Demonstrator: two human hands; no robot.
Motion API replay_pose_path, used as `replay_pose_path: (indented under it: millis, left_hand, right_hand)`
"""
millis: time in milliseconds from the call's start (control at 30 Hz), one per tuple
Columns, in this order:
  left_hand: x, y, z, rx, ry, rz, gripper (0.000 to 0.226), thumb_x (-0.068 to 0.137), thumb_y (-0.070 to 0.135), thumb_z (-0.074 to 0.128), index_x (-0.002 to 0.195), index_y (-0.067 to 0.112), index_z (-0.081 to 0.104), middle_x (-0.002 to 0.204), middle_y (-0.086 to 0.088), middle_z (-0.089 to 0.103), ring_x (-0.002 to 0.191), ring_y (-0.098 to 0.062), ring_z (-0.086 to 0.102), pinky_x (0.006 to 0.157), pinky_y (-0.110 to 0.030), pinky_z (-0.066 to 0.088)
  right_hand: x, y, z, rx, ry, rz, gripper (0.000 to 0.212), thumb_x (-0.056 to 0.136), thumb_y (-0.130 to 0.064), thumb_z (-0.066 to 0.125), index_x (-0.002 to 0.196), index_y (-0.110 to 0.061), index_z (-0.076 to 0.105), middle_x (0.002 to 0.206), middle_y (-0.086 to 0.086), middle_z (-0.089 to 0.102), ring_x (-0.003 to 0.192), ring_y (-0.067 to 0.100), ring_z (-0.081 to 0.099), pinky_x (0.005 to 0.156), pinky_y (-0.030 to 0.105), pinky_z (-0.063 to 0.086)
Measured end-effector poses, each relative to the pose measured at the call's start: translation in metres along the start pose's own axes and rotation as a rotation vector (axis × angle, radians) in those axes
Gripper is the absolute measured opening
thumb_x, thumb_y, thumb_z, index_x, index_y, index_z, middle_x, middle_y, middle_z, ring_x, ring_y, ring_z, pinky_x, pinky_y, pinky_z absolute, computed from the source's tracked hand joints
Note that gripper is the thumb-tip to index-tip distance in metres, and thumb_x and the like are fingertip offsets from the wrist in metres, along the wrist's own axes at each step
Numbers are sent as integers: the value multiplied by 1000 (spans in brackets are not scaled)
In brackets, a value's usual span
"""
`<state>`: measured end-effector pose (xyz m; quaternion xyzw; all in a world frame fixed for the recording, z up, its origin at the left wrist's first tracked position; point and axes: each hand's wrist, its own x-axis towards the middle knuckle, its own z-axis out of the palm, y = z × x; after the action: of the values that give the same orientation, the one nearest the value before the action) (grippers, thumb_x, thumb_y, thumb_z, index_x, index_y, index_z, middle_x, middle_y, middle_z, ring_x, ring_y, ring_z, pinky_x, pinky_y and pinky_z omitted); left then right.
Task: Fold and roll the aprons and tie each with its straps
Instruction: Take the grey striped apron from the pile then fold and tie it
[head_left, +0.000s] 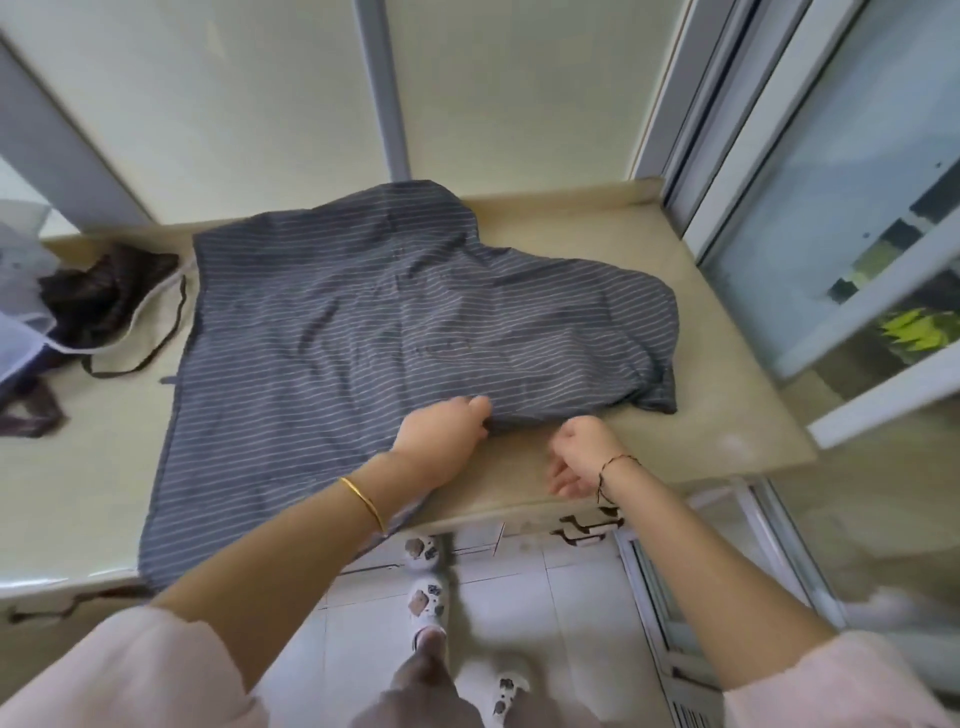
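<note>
left hand (445, 442) tight on the striped apron (395, 312), right hand (583, 453) loose and empty

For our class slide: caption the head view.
Left hand grips the near edge of the striped grey apron on the counter; right hand hovers beside it.

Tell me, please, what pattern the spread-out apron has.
The apron is grey with thin pale stripes; head view.

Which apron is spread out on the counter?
The grey pinstriped apron, gripped by the left hand; the dark brown apron lies bunched at the counter's left end.
</note>
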<state>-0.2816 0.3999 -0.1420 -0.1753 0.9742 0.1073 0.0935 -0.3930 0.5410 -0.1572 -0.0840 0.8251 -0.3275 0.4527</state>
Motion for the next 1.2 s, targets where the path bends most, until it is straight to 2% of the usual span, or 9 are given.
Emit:
replay_pose_path:
  millis: [300,467,567,667,767,867,967,1067,1200]
  left_hand:
    - [7,-38,-94,-463,321,-213,18,100,25,42,89,14,51,78,1,54,75,-19,51,66,-34,41]
    - [7,-53,-116,-528,371,-252,26,100,24,43,93,2,55,79,-4,54,67,-14,46,57,-23,35]
    - [9,-62,-124,-563,372,-275,27,100,26,43,94,3,56,80,-5,56,69,-15,49,59,-25,39]
    - [14,-69,-131,-593,372,-290,25,100,27,44,88,8,54,74,-1,53,66,-14,48,59,-27,39]
    - [22,-73,-136,-576,382,-282,25,100,27,44,85,9,54,73,2,52,65,-12,48,59,-26,39]
    - [29,-74,-140,-559,402,-271,24,100,26,42,83,11,52,73,3,51,65,-11,47,57,-25,38]
    - [33,-74,-140,-491,431,-238,23,100,25,41,85,11,50,74,3,51,67,-13,46,57,-27,35]
    - [33,-72,-135,-399,405,-200,23,101,27,39,84,13,48,75,1,52,67,-15,47,58,-30,35]
    - [29,-69,-124,-334,373,-163,23,101,27,39,90,10,51,81,-3,56,75,-21,51,66,-35,40]
  right_hand:
    - [19,-41,49,1043,-224,62,28,99,-18,48,124,-9,42,119,24,56,107,38,58,86,47,48]
    - [32,-73,68,1405,-238,123,22,99,-24,48,107,-5,55,102,15,61,94,29,60,100,42,44]
    - [39,-83,70,1590,11,143,32,97,-17,50,127,-5,49,108,13,62,98,25,63,81,30,55]
    - [38,-87,62,1623,217,131,33,95,-15,54,125,-1,52,79,5,58,66,12,58,53,19,52]
    - [35,-85,48,1553,296,152,33,95,-18,55,121,1,51,74,4,52,61,12,53,57,24,51]
    - [30,-82,34,1031,339,159,27,95,-27,53,111,-7,49,81,6,51,68,20,54,64,31,48]
    - [16,-74,11,552,175,20,27,91,-28,50,96,-4,60,92,11,65,85,27,65,75,36,51]
    - [-14,-76,-21,706,-132,-74,21,95,-20,45,76,-12,50,62,8,67,48,17,63,51,26,50]
    - [-38,-81,-60,917,-204,-176,35,92,-25,42,58,-19,40,41,-2,41,29,9,27,38,18,26]
